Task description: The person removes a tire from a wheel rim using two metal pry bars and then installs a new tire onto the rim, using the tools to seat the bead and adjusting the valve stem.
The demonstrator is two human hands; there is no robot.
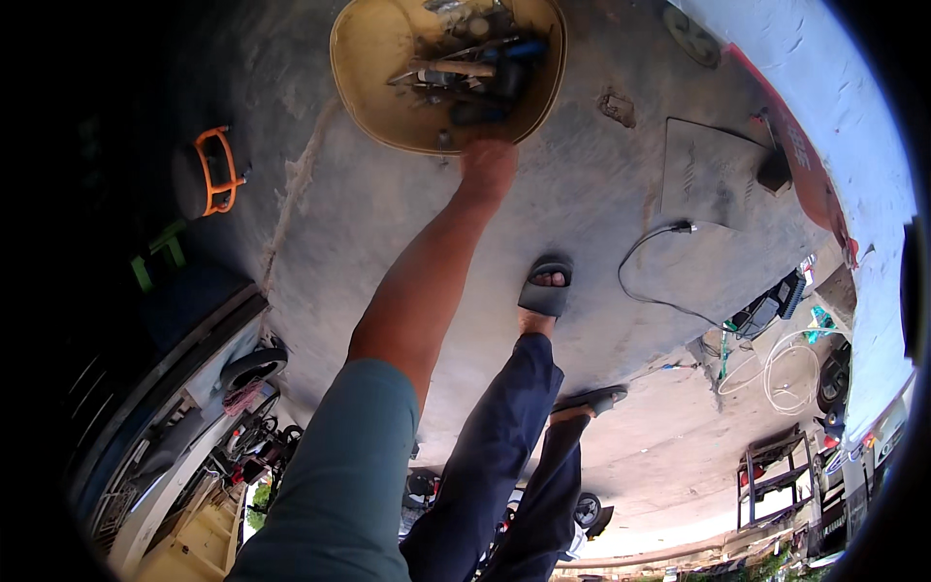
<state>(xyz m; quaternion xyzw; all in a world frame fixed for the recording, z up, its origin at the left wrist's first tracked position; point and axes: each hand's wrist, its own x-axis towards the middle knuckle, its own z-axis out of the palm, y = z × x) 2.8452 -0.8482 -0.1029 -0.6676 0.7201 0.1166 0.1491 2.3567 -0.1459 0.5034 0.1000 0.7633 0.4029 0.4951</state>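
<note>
My left arm reaches up and away in a green short sleeve. My left hand (489, 167) is closed at the near rim of a yellow plastic tub (373, 102). The hand is slightly blurred and its fingertips are hidden at the rim. Inside the tub lies a jumble of dark metal tools, among them a wooden handle (454, 69) and some blue-handled pieces (527, 48). The tub's far side is cut off by the picture's top edge. My right hand is out of view.
My sandalled feet (546, 286) stand on the concrete floor. To the right lie a black plug cord (635, 257), a flat grey sheet (713, 175) and a pale coiled hose (776, 373). An orange metal frame (221, 173) stands left, with a dark bench (184, 373) below it.
</note>
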